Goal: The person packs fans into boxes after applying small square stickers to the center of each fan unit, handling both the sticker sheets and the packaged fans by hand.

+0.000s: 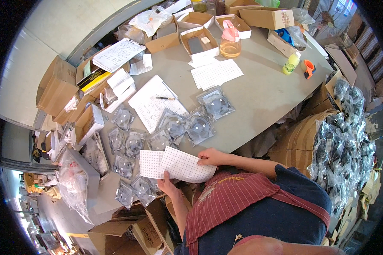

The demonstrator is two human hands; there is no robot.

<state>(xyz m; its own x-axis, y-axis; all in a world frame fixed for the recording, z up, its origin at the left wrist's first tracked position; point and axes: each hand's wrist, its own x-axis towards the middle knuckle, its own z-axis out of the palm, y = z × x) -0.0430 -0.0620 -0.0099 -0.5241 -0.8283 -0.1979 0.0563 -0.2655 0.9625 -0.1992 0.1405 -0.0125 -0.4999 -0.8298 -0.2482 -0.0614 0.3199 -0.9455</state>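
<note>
Now your left fingers and right fingers pinch dotted white sheet near bagged round parts on tabletop.

- Grey table carrying everything below
- Near left to middle: dark round parts in clear bags, some touching
- Left of middle: open notebook
- Far middle: dotted sheets, pink-lidded jug, open boxes
- Far right: yellow-green bottle beside an orange object
</note>
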